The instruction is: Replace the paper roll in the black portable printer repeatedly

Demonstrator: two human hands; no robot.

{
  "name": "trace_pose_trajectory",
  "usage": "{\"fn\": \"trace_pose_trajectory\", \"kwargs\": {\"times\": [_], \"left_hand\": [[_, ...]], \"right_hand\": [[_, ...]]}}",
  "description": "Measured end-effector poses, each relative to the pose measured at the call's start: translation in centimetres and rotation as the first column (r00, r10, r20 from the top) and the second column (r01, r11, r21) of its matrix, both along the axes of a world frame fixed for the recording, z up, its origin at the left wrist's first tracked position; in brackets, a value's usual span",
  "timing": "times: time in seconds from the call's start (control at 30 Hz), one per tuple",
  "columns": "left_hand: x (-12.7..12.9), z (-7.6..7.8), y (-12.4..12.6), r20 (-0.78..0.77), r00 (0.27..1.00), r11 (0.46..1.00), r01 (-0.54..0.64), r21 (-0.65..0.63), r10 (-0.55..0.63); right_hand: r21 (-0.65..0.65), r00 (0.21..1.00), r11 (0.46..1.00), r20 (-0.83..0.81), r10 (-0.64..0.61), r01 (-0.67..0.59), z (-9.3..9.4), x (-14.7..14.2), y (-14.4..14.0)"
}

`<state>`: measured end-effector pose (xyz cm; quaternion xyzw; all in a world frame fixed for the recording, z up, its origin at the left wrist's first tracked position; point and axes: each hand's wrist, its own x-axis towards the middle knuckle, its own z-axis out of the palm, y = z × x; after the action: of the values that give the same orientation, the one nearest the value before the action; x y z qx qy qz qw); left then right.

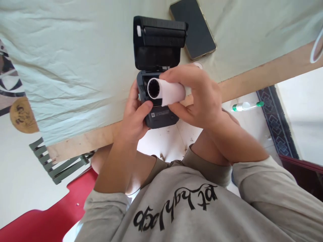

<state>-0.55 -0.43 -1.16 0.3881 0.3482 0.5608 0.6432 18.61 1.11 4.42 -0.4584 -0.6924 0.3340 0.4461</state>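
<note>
A small black printer sits at the near edge of the table with its lid swung open and upright. My left hand grips the printer's left side, thumb on its front. My right hand holds a white paper roll by its right end, with the hollow core facing left. The roll hovers just above the printer's open paper bay.
A dark phone lies face up behind the printer on the pale green cloth. The table's wooden edge runs diagonally. A green-and-white tube lies on the floor, a red seat is at lower left.
</note>
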Motion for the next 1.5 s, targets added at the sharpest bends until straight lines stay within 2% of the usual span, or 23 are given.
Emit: {"fn": "trace_pose_trajectory", "kwargs": {"times": [0.07, 0.13, 0.4, 0.53, 0.6, 0.67, 0.73, 0.77, 0.83, 0.9, 0.97, 1.03, 1.17, 1.2, 1.3, 1.37, 1.47, 1.5], "left_hand": [[-0.1, -0.1, 0.0, -0.021, 1.000, 1.000, -0.008, -0.013, 0.007], [-0.1, 0.0, -0.1, -0.024, 1.000, 0.999, 0.004, -0.043, -0.005], [-0.2, 0.1, -0.4, 0.026, 0.998, 0.996, 0.063, -0.060, -0.061], [-0.2, 0.1, -0.2, 0.052, 0.995, 0.996, 0.083, -0.040, -0.081], [-0.2, 0.1, -0.1, 0.063, 0.995, 0.996, 0.077, -0.046, -0.074], [-0.2, 0.0, 0.0, 0.045, 0.996, 0.995, 0.078, -0.061, -0.075], [-0.3, -0.3, 0.1, 0.000, 0.996, 0.995, 0.086, -0.054, -0.086], [-0.4, -0.5, 0.1, -0.023, 0.996, 0.995, 0.086, -0.043, -0.087], [-0.5, -0.9, 0.2, -0.051, 0.995, 0.996, 0.086, -0.011, -0.086], [-0.6, -1.2, 0.2, -0.055, 0.993, 0.994, 0.104, 0.038, -0.102], [-0.6, -1.2, 0.2, -0.053, 0.990, 0.986, 0.135, 0.101, -0.130], [-0.5, -1.1, 0.1, -0.065, 0.992, 0.989, 0.110, 0.098, -0.104], [-0.6, -1.1, -0.2, -0.071, 0.997, 0.992, 0.043, 0.122, -0.035], [-0.7, -1.4, -0.2, -0.072, 0.996, 0.988, 0.054, 0.142, -0.044], [-1.2, -2.2, 0.1, -0.087, 0.989, 0.972, 0.132, 0.195, -0.117], [-1.4, -2.4, 0.3, -0.094, 0.986, 0.965, 0.157, 0.212, -0.140], [-1.2, -1.9, 0.1, -0.068, 0.986, 0.950, 0.167, 0.262, -0.154], [-1.0, -1.5, 0.0, -0.076, 0.987, 0.964, 0.155, 0.214, -0.142]], "right_hand": [[0.281, 0.974, 0.952, 0.216, 0.062, -0.123, -0.5, -0.9, 0.3], [0.391, 0.953, 0.909, 0.303, 0.021, -0.145, -0.9, -1.4, 0.7], [0.367, 0.965, 0.925, 0.261, 0.001, -0.100, -1.4, -1.0, 1.3], [0.439, 0.968, 0.893, 0.251, -0.020, -0.096, -1.5, -1.4, 1.1], [0.501, 0.971, 0.860, 0.238, -0.035, -0.092, -1.5, -1.5, 0.7], [0.531, 0.950, 0.830, 0.311, -0.002, -0.172, -1.4, -1.4, 0.4], [0.511, 0.930, 0.816, 0.356, 0.086, -0.271, -1.2, -0.9, 0.3], [0.500, 0.939, 0.822, 0.325, 0.114, -0.273, -1.0, -0.6, 0.3], [0.497, 0.986, 0.858, 0.159, 0.056, -0.129, -0.6, 0.0, 0.6], [0.421, 0.997, 0.906, 0.055, -0.056, 0.027, -0.2, 0.3, 1.0], [0.329, 0.994, 0.943, 0.076, -0.076, 0.047, 0.1, 0.4, 1.3], [0.309, 0.997, 0.951, 0.073, -0.020, -0.004, 0.1, 0.2, 1.3], [0.296, 0.995, 0.950, -0.026, -0.100, 0.104, 0.1, -0.2, 0.3], [0.284, 0.996, 0.955, -0.003, -0.095, 0.092, 0.1, -0.2, 0.0], [0.240, 0.989, 0.970, 0.151, 0.010, -0.046, 0.0, 0.2, -0.5], [0.147, 0.973, 0.984, 0.219, 0.065, -0.099, -0.4, 0.3, -0.6], [0.022, 0.966, 0.985, 0.202, 0.163, -0.171, -1.0, 0.3, -0.5], [-0.001, 0.967, 0.982, 0.172, 0.186, -0.189, -1.2, 0.2, -0.5]]}}
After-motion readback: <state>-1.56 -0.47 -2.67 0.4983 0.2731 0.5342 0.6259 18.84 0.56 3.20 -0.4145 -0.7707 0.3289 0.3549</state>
